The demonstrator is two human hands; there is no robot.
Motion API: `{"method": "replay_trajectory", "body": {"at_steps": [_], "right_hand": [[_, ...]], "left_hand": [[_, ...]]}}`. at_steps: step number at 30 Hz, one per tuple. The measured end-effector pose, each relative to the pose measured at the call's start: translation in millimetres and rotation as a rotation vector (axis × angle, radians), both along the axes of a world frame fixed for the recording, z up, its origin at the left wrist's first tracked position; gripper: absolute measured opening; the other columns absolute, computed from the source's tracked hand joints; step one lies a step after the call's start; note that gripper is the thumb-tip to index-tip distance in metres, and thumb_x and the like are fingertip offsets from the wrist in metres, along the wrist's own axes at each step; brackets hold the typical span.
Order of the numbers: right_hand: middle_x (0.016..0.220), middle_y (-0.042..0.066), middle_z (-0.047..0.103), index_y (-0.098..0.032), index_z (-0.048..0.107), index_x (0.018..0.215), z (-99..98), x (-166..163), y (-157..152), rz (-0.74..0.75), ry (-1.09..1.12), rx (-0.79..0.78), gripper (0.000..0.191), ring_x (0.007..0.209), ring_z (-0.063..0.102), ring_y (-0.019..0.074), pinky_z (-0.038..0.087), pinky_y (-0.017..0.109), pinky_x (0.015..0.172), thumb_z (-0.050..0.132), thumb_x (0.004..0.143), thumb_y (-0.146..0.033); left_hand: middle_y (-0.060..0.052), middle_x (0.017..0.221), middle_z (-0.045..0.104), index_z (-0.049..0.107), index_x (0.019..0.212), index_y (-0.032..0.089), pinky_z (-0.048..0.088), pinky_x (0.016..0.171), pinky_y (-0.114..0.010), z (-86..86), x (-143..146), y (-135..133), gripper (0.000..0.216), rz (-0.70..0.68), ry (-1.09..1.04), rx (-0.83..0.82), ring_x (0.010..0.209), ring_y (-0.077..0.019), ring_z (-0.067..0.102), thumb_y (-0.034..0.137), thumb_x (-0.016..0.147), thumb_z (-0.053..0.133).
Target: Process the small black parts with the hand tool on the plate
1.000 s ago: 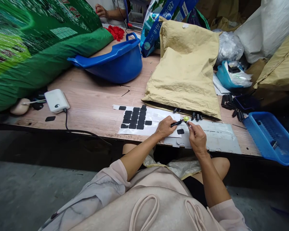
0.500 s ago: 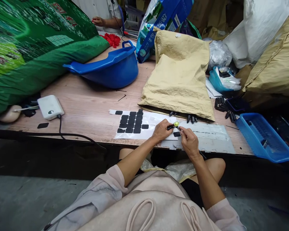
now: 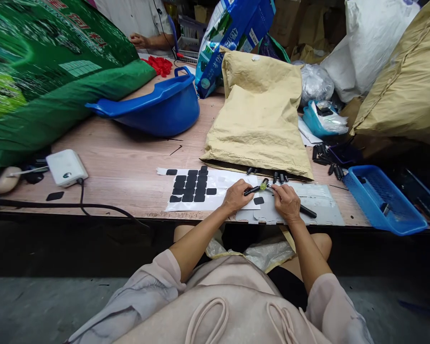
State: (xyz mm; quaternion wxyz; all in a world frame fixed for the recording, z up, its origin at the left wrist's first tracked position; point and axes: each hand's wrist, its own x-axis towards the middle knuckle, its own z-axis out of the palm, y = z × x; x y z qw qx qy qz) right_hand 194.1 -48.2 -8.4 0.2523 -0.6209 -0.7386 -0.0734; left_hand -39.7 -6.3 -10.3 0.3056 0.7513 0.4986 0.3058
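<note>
Over a white sheet near the table's front edge, my left hand is closed on a short black rod-like piece. At that piece's tip is a small yellow-green round part. My right hand is closed round a black-handled tool, whose metal end meets the round part; its exact kind is unclear. The handle sticks out to the right below the hand. Beneath my hands lies a black rounded patch, and rows of similar black patches cover the sheet's left part.
A tan paper bag stands just behind my hands, with black pieces at its lower edge. To the right is a blue basket. A blue basin, white box and green sack are leftward. Another person's hand shows beyond.
The view has shifted a little, moving the table leftward in the picture. My right hand has turned, and the tool's handle now shows to its right. The round part has tilted.
</note>
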Motion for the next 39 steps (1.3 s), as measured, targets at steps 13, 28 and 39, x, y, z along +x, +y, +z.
{"method": "replay_trajectory", "body": {"at_steps": [13, 28, 39], "right_hand": [[0.093, 0.007, 0.067, -0.024, 0.076, 0.108, -5.2, -2.6, 1.9, -0.047, -0.002, -0.007, 0.023, 0.09, 0.054, 0.0232, 0.042, 0.035, 0.083, 0.056, 0.096, -0.025], [0.095, 0.008, 0.066, -0.024, 0.077, 0.107, -8.5, -3.7, 2.7, -0.056, 0.027, -0.016, 0.023, 0.092, 0.054, 0.0238, 0.044, 0.036, 0.084, 0.057, 0.095, -0.026], [0.093, 0.008, 0.066, -0.025, 0.077, 0.103, -9.2, -4.6, 3.8, -0.057, 0.051, -0.01, 0.021, 0.092, 0.054, 0.0239, 0.044, 0.036, 0.085, 0.058, 0.094, -0.025]], "left_hand": [[-0.008, 0.102, 0.07, 0.072, 0.112, 0.021, 0.055, 0.083, -0.03, 21.8, -8.5, -94.4, 0.023, -0.494, 0.02, 0.177, 0.092, -0.0192, 0.068, 0.033, 0.101, 0.057], [-0.006, 0.1, 0.079, 0.08, 0.105, 0.022, 0.055, 0.079, -0.029, -10.4, 0.7, -104.7, 0.019, -0.615, 0.136, -0.216, 0.09, -0.0214, 0.074, 0.03, 0.091, 0.069], [-0.007, 0.096, 0.069, 0.072, 0.089, 0.02, 0.05, 0.072, -0.03, 21.2, 17.1, 63.6, 0.015, 0.311, 0.133, 0.023, 0.088, -0.0221, 0.063, 0.032, 0.082, 0.077]]}}
